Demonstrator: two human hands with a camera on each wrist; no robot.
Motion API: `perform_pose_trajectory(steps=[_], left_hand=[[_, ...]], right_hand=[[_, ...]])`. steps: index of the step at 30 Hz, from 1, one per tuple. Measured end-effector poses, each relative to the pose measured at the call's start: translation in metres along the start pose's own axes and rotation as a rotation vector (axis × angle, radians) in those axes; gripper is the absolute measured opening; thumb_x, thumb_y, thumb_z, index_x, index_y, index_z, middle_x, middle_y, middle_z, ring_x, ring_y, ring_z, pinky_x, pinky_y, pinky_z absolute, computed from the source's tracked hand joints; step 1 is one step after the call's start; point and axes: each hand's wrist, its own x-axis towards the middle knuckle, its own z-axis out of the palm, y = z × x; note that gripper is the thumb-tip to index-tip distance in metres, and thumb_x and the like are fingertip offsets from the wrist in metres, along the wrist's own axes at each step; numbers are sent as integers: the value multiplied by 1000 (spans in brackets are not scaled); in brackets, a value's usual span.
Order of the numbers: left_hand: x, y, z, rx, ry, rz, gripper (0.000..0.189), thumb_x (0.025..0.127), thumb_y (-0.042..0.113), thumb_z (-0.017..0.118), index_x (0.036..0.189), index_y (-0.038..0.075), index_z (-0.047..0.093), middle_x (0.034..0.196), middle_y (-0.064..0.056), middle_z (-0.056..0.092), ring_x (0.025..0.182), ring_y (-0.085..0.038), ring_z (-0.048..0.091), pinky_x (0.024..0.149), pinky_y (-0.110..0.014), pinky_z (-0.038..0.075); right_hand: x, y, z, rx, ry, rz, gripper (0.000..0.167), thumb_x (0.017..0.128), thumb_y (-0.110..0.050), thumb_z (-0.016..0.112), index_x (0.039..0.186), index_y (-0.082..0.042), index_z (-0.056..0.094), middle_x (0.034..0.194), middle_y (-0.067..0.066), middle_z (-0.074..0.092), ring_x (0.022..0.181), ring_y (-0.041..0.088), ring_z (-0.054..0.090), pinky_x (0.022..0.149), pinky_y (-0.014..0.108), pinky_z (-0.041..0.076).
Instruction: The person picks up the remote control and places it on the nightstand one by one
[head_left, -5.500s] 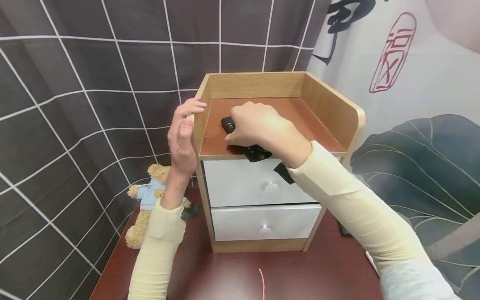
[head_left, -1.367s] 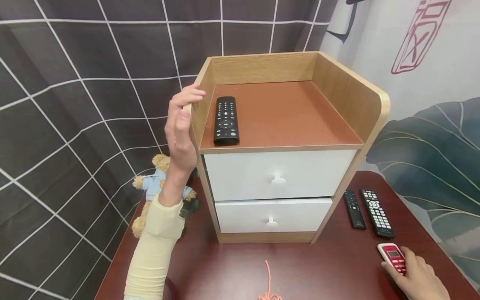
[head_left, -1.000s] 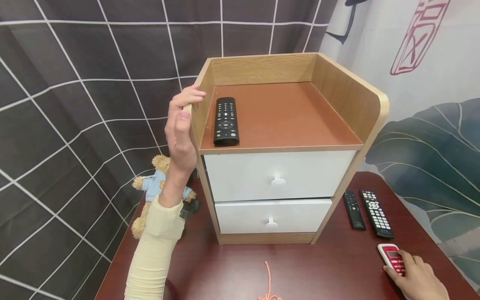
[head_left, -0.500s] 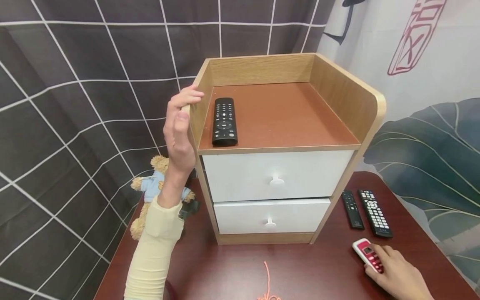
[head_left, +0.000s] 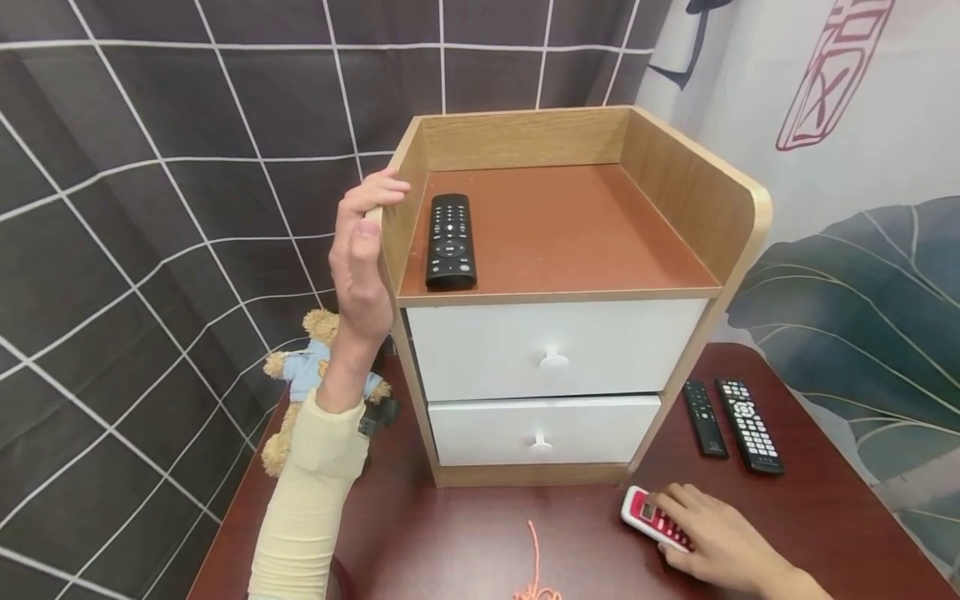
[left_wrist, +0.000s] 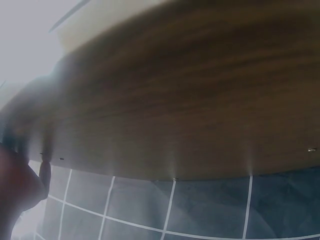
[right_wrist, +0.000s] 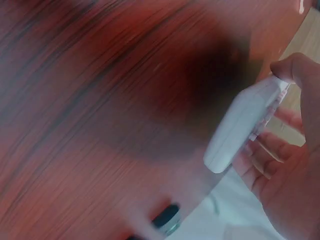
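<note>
My left hand holds the left side panel of a small wooden cabinet, its fingers bent over the top edge. In the left wrist view the panel's wood grain fills most of the picture. By the cabinet's front right foot, my right hand grips a red and white remote control with a small screen. The right wrist view shows the remote's white back pinched between thumb and fingers, off the table. A black remote control lies on the cabinet's brown top, along the left side.
Two black remotes, a slimmer one and one with white buttons, lie right of the cabinet. Two white drawers face me, both closed. A teddy bear sits at left. An orange cord lies on the dark red table.
Earlier my right hand was on a black remote at the cabinet top. Since then it has taken the red and white remote and carried it left towards the cabinet. My left hand stays put.
</note>
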Motion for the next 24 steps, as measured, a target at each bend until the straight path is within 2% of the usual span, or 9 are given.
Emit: perform_pose_trajectory(steps=[6,11,17,24], left_hand=[[-1,0,-1,22,-13,-9,47,91,25,33,109,-12,57,124,-30,56,131,-27,50,116,-43,33],[0,0,-1,8,-10,2,46,92,24,33,109,-12,57,123,-31,56,131,-28,50,117,-44,33],[0,-1,0,14,-21,1,48,93,27,33,110,-11,57,123,-31,56,131,-28,50,118,-44,32],[-1,-1,-2,22,-27,4,47,93,26,33,110,-11,57,123,-31,57,131,-28,50,117,-43,32]], right_hand=[[18,-25,4,29,86,-188,49,77,-43,77,119,-23,63,105,-15,54,89,0,49,68,27,49],[36,-42,-3,49,171,-343,53,73,-39,80,122,-26,62,105,-17,53,88,-2,48,68,24,48],[59,-61,-26,45,239,-529,62,69,-37,81,126,-26,60,106,-15,54,89,0,52,72,22,49],[83,-91,-63,-11,260,-697,68,69,-39,80,131,-24,57,106,-12,56,87,3,52,75,22,48]])
